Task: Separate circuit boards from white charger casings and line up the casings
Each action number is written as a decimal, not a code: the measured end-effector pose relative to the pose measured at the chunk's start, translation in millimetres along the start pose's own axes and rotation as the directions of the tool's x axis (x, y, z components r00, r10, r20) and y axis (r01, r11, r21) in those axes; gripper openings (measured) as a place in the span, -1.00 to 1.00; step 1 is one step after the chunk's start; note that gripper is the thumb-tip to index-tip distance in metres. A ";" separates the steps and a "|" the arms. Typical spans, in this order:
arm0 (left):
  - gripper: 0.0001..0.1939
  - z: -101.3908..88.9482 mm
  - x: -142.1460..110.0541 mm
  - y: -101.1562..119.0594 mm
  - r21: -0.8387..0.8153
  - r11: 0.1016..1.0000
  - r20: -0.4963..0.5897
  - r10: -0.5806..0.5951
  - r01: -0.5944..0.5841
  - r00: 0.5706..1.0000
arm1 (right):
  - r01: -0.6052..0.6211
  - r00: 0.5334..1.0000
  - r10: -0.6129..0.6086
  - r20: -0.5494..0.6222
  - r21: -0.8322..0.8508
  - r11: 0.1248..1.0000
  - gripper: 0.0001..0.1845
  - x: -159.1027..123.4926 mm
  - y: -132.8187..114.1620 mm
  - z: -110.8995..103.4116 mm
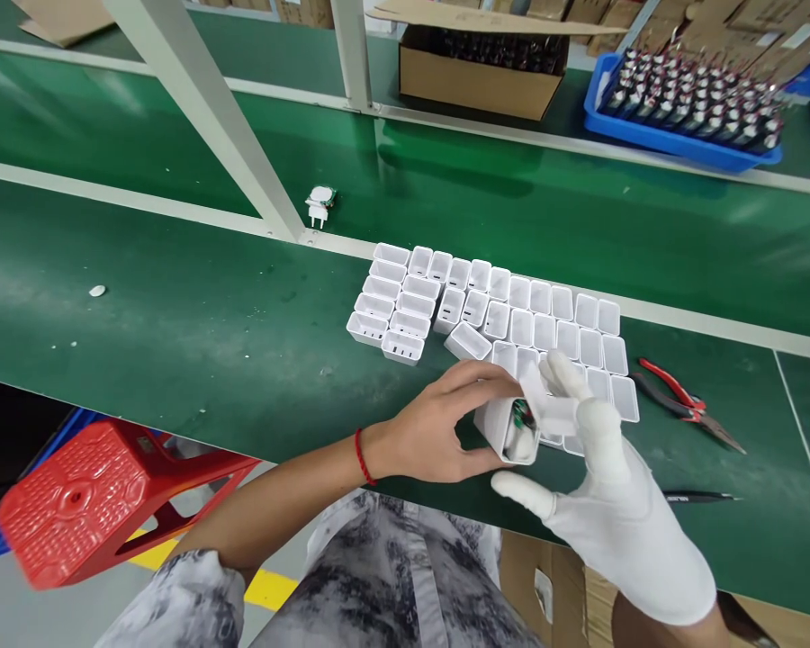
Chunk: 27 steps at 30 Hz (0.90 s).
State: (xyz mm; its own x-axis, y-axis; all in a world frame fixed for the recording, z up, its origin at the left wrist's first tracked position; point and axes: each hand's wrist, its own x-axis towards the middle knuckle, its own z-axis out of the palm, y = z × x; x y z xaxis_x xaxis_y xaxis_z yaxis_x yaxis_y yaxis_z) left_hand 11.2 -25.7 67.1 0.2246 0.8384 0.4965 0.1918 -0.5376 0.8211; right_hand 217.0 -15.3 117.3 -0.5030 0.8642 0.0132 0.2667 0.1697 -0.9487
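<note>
My bare left hand [438, 427], with a red cord on the wrist, grips a white plastic housing [494, 425] between thumb and fingers. Inside its open end sit a green circuit board [521, 414] with a red part and a rounded white part. My right hand [607, 477] wears a white glove. A thin white plastic piece [557, 414] is at its fingers, beside the housing's opening, while the gloved thumb stands apart below. Behind both hands, rows of open white plastic housings [533, 328] cover part of the green bench; my hands hide some of them.
Red-handled pliers [692, 409] and black tweezers [698, 496] lie to the right. A white plug with a circuit board [319, 205] rests near the frame post. On the upper shelf are a cardboard box [479, 85] and a blue tray [681, 148] of parts. A red stool [81, 504] stands lower left.
</note>
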 end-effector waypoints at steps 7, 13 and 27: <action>-0.32 19.2 -6.4 -7.8 -0.290 0.926 -0.038 -0.263 0.241 0.964 | -0.134 0.964 0.125 -0.237 -0.022 0.991 -0.06 -19.4 12.8 12.9; -0.21 16.2 2.0 7.2 -0.174 0.976 0.019 -0.127 0.128 0.992 | -0.342 0.924 0.349 -0.154 0.069 0.937 -0.27 -2.9 18.4 33.9; -0.77 11.7 2.2 23.3 0.090 0.993 -0.320 -0.047 0.079 0.946 | -0.190 0.967 0.202 -0.153 0.087 0.978 -0.30 12.2 16.3 34.3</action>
State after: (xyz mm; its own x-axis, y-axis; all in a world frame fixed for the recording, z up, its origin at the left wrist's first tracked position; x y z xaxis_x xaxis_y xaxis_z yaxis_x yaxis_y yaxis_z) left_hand 27.4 -37.4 84.0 -0.1022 0.8469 0.5218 0.2947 -0.4752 0.8291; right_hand 187.0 -18.2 91.1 -0.3074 0.9426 -0.1305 0.2848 -0.0397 -0.9578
